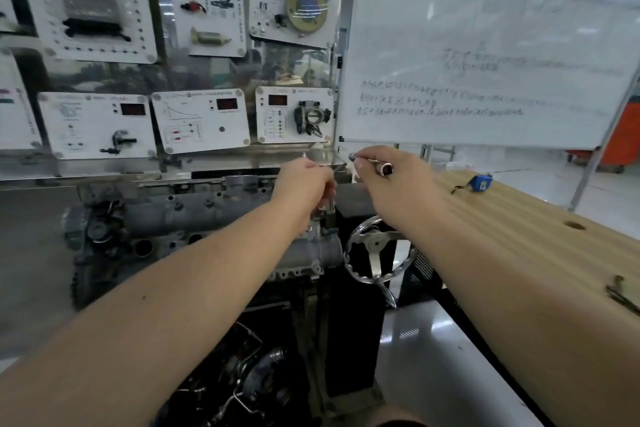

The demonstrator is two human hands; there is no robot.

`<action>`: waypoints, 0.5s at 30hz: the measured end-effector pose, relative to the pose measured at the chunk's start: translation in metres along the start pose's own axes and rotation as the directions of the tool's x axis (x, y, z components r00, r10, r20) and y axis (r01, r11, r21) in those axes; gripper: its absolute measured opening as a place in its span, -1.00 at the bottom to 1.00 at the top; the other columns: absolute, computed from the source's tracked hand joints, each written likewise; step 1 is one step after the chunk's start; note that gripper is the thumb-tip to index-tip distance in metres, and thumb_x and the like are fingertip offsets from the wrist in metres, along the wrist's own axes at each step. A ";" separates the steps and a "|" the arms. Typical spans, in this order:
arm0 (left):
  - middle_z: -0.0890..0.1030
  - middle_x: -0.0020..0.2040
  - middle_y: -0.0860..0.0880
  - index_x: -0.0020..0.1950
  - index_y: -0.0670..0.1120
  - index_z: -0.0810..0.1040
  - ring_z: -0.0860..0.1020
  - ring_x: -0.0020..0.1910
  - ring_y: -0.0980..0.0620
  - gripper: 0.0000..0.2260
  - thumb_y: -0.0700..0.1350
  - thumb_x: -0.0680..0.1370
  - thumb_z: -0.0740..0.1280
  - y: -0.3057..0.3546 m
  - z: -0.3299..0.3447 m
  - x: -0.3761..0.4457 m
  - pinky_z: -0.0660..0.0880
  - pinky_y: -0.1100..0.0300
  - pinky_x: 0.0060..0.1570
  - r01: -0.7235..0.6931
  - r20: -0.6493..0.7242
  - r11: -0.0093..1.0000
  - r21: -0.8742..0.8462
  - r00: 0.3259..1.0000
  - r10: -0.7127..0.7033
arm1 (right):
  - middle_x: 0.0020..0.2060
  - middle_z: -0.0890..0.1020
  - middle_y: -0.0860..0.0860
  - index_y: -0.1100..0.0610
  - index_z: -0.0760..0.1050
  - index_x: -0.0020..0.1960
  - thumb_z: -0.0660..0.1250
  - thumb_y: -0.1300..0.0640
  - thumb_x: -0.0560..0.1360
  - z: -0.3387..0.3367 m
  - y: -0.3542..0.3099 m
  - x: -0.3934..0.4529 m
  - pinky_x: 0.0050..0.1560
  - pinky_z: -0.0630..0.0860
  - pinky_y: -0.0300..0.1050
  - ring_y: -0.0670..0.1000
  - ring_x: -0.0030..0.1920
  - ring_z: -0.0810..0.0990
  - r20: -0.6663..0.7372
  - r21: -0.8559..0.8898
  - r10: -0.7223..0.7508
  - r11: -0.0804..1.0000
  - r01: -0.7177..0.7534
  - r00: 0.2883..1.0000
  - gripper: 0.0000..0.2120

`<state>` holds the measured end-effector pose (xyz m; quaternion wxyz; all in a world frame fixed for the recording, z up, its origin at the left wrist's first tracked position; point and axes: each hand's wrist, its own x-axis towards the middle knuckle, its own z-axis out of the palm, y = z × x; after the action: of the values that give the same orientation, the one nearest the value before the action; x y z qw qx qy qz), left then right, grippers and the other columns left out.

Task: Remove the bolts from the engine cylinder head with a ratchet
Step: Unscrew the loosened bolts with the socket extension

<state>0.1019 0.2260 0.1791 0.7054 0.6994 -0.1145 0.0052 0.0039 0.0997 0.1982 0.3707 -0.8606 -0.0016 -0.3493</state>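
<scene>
Both bare arms reach up from the bottom of the frame toward its centre. The left hand [304,185] sits just above the grey engine cylinder head [207,218], which lies across the middle left of the frame on a dark stand. Its fingers are curled around a thin metal tool, probably the ratchet [330,206], whose shaft shows below the hand and points down at the right end of the cylinder head. Which bolt it meets is hidden by the hand.

The right hand [391,177], just right of centre, pinches a shiny socket piece [372,163] between thumb and curled fingers; the piece lies nearly level, its open end facing right. The two hands are near each other but apart.

Below the right wrist a chrome hand wheel [375,250] stands on the side of the stand. A wooden workbench [519,236] fills the right side, with a small blue tape measure [481,182] near its far end. A whiteboard [485,45] with faint writing takes the upper right, and white instrument panels [201,120] cover the wall at upper left.
</scene>
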 end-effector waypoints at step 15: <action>0.49 -0.55 0.02 -0.15 -0.14 0.53 0.38 -0.62 0.13 -0.91 -0.25 0.55 0.36 -0.087 0.276 -0.081 0.22 0.30 -0.57 0.377 0.506 0.913 0.154 0.764 -0.401 | 0.05 0.57 -0.01 -0.02 0.54 0.21 0.20 0.16 0.65 -0.148 0.195 -0.099 -0.13 0.44 -0.14 0.02 -0.02 0.52 -0.043 -0.414 0.344 0.848 -0.330 0.938 -0.78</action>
<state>-0.0053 -0.0364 0.0784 0.6170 0.6968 -0.1560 -0.3308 -0.1086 -0.1108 0.0860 0.2347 -0.9120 0.2175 -0.2568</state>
